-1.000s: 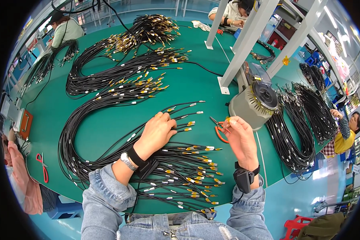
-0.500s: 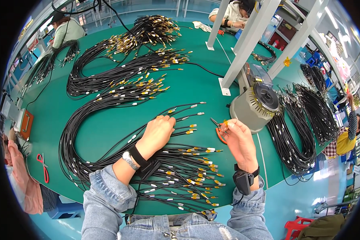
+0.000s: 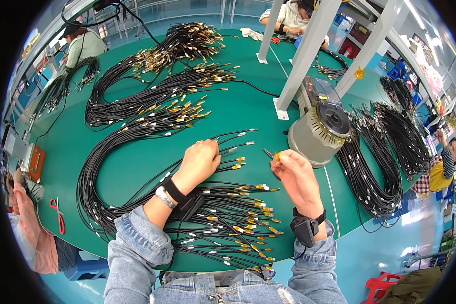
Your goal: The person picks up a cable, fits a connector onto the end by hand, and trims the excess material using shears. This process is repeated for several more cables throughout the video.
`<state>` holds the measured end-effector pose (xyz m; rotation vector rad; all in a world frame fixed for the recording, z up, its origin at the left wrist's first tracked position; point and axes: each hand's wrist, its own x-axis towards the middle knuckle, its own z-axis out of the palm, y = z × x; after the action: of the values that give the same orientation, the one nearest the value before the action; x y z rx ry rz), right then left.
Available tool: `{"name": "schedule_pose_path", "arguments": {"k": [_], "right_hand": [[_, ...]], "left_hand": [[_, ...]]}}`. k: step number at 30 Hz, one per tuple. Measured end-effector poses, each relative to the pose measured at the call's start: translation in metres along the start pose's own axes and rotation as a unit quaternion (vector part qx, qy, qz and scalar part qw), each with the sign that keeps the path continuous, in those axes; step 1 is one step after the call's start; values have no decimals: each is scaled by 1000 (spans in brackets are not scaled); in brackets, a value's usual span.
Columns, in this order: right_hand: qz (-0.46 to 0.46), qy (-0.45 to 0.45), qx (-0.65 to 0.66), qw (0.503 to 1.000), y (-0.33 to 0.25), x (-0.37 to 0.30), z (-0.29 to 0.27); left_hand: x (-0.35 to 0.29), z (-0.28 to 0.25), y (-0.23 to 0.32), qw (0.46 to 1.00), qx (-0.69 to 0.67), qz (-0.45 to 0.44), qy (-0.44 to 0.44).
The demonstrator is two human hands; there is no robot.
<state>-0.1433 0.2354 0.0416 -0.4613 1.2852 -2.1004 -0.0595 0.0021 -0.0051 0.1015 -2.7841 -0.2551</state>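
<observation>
My left hand (image 3: pixel 197 159) is closed, its fingers curled over a few black cables (image 3: pixel 175 169) whose tagged ends stick out to its right. What exactly lies under the fingertips is hidden. To the right, my right hand (image 3: pixel 298 175) pinches a small piece of yellow tape (image 3: pixel 276 156) between thumb and forefinger. A tool's dark pointed tip (image 3: pixel 267 152) shows beside those fingers; the hand covers most of its body. Below, a fan of black cables (image 3: pixel 238 230) with white labels and yellow tape on their ends spreads toward the table's near edge.
A grey round tape dispenser (image 3: pixel 319 134) stands right of my hands by a white metal post (image 3: pixel 301 66). More cable bundles (image 3: pixel 152 93) lie far left, others (image 3: pixel 372 172) at right. Red-handled scissors (image 3: pixel 60 215) lie on the green table (image 3: pixel 61 172). People sit around it.
My right hand has shifted slightly left toward the cable ends with the yellow tape, and now covers the tool's orange handles. The left hand stays on the cables. The whole view has shifted slightly.
</observation>
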Motion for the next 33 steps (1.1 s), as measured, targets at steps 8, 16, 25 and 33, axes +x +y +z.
{"name": "schedule_pose_path", "arguments": {"k": [8, 16, 25, 33], "right_hand": [[-16, 13, -23, 1000, 18, -10, 28], [-47, 39, -81, 995, 34, -22, 66], [-96, 46, -103, 989, 46, -22, 83], [-101, 50, -94, 989, 46, -22, 85]], "left_hand": [[-12, -30, 25, 913, -397, -74, 53], [-34, -53, 44, 794, -582, -173, -2], [-46, -56, 55, 849, -506, -100, 118], [-47, -56, 58, 864, -474, -102, 135]]}}
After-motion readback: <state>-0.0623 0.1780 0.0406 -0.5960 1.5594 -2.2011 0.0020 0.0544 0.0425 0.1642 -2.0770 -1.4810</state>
